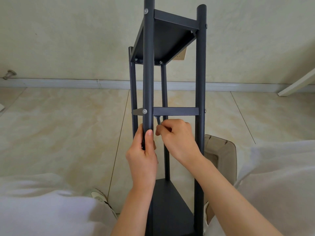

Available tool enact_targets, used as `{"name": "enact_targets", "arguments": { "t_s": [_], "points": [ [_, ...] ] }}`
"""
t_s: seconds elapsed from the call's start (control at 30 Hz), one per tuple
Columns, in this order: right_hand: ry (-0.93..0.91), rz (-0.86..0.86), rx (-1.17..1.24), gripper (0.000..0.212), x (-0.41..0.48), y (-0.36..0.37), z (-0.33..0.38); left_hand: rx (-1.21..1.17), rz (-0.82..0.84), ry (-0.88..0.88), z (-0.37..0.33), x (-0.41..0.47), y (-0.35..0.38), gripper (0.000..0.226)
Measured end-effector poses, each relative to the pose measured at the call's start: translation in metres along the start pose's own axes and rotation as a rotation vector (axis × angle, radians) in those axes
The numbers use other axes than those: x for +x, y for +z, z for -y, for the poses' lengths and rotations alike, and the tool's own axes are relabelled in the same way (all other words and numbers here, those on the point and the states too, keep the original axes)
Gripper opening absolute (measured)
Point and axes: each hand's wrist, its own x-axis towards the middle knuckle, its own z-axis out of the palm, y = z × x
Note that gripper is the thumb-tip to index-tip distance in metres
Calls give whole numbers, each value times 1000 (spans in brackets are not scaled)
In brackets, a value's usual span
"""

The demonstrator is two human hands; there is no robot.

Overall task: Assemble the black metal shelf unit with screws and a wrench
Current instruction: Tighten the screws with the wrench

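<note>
Four round, matte-black metal posts [148, 65]

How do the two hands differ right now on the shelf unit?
The left hand wraps the near-left post, thumb up along it; the right hand pinches a small wrench instead. The left hand steadies the frame; the right hand works under the middle shelf's front rail. Both sit just below that rail.

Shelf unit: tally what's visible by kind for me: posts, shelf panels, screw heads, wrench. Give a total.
Posts: 4
Shelf panels: 3
Screw heads: 6
Wrench: 1, pinched by the right hand
Total: 14
</note>
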Motion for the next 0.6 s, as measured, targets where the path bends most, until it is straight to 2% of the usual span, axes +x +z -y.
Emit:
{"name": "enact_targets", "arguments": {
  "t_s": [0.1,0.4,0.53,0.6],
  "points": [
    [-5,-12,-8,30,2,-2,2,-5,3,-8,-1,0,1,65],
    [-49,-52,-43,31,10,9,-4,14,9,15,-2,0,1,57],
    [-91,-130,3,30,13,23,-11,55,-2,57,-4,-1,0,41],
    [-155,-189,-3,28,15,30,-14,57,-7,60,-2,0,0,40]
  ]
}}
